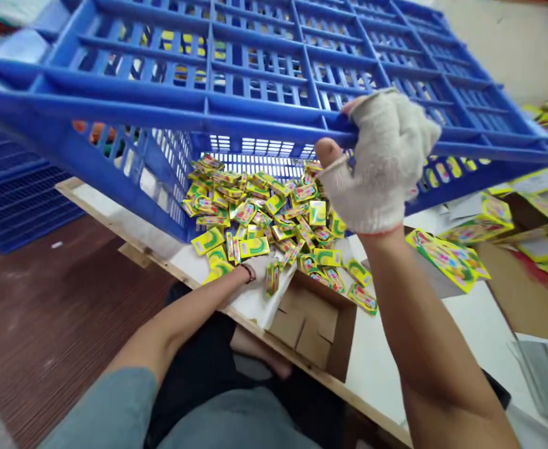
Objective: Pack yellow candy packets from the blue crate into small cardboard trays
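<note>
My right hand, in a white fingerless glove, grips the rim of a big blue slatted crate tipped on its side over the table. Many small yellow-green packets lie spilled from the crate's mouth onto the white tabletop. My left hand, also gloved, reaches into the near edge of the pile; packets cover its fingers, with one packet standing beside it. An open brown cardboard box sits at the table edge just below the pile.
Flat yellow printed cartons and brown cardboard lie to the right. More blue crates are stacked at the left over a dark wooden floor. The table's wooden edge runs diagonally in front of me.
</note>
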`<state>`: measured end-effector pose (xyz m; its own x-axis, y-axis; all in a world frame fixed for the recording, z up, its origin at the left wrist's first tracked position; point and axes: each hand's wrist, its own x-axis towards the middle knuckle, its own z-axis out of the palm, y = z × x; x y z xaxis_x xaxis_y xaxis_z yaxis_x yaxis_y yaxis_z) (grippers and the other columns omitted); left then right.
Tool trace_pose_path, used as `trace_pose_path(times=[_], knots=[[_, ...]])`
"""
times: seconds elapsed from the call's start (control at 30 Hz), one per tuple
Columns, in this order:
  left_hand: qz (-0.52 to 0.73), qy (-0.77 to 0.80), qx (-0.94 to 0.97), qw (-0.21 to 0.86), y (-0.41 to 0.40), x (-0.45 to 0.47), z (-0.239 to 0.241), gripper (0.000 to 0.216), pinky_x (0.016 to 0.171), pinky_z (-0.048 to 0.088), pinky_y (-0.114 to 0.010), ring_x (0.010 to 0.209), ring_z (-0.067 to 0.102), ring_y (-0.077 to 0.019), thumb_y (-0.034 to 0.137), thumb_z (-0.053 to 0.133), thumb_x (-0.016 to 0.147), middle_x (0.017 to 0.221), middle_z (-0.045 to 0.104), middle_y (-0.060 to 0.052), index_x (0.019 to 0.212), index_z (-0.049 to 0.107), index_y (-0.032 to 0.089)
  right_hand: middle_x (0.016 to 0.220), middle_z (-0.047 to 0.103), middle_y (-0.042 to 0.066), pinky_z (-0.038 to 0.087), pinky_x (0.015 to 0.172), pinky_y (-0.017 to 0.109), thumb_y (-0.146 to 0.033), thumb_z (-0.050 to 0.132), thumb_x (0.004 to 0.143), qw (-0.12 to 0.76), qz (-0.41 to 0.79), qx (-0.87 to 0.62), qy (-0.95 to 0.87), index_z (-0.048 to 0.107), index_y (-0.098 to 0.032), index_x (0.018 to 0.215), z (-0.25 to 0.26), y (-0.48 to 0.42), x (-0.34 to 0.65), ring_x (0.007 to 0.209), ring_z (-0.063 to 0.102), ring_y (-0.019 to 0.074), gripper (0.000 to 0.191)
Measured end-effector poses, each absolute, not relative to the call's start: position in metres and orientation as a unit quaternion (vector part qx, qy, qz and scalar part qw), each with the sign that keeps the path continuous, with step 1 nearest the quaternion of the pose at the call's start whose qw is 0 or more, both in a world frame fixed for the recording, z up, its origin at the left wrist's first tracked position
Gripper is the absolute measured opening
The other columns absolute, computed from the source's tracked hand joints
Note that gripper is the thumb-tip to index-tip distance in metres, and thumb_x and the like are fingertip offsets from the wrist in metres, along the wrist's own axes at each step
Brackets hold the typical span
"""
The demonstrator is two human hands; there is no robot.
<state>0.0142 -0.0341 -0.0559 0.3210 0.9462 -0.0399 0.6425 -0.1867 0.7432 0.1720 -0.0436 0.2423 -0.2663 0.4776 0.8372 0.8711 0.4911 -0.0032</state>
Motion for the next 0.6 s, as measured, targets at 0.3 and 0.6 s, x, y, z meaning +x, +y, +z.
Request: trace_pose_path(times=[0.3, 0.6], knots=[[0.131, 0.373, 0.885, 0.247, -0.094, -0.02, -0.05, 0.016, 0.103, 0.045, -0.039, 0.11, 0.058, -0.0218, 0.014, 0.055, 0.087, 0.109, 0.064, -0.01, 0.095, 0.068, 0.018, 0.122, 0.053, 0.01, 0.03, 0.106, 0.063, -0.061, 0.042, 0.095, 0.371, -0.203, -0.425, -0.8, 0.05, -0.019, 0.128, 0.244, -0.059, 0.189, 0.129, 0.046, 0.0375, 0.054], [0.098, 0.455, 0.873, 0.147, -0.146, -0.021, -0.061, 0.036, 0.101, 0.047, -0.039, 0.116, 0.057, -0.0228, 0.012, 0.049, 0.089, 0.127, 0.06, -0.011, 0.122, 0.059, 0.019, 0.105, 0.067, 0.012, 0.045, 0.091, 0.052, -0.062, 0.04, 0.093, 0.391, -0.281, -0.386, -0.787, 0.06, -0.013, 0.114, 0.255, -0.047, 0.181, 0.106, 0.062, 0.0316, 0.057]])
